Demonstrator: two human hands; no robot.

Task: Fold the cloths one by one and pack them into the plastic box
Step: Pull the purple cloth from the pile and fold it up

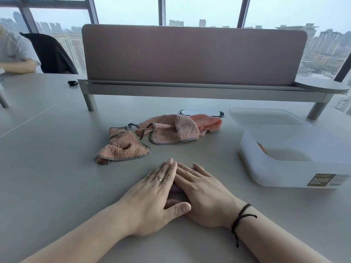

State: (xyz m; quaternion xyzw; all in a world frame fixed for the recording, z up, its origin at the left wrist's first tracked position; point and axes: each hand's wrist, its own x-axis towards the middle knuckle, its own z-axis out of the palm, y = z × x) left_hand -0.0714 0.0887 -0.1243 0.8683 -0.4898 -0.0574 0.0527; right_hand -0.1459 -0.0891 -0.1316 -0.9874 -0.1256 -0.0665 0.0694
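Two crumpled pink cloths with checked trim lie in the middle of the grey table: one fluffy cloth (123, 149) nearer me on the left, another (176, 130) behind it. My left hand (153, 194) and my right hand (201, 194) rest flat on the table side by side, fingers touching, holding nothing. The translucent plastic box (284, 171) stands open at the right, with a bit of pink cloth (263, 148) visible inside. Its lid (264, 116) lies behind it.
A raised shelf with a brown divider panel (191, 54) spans the back of the table. A white oval cable port (201, 112) sits behind the cloths. Another person's arm (17, 67) and a dark chair (51, 54) are at the far left.
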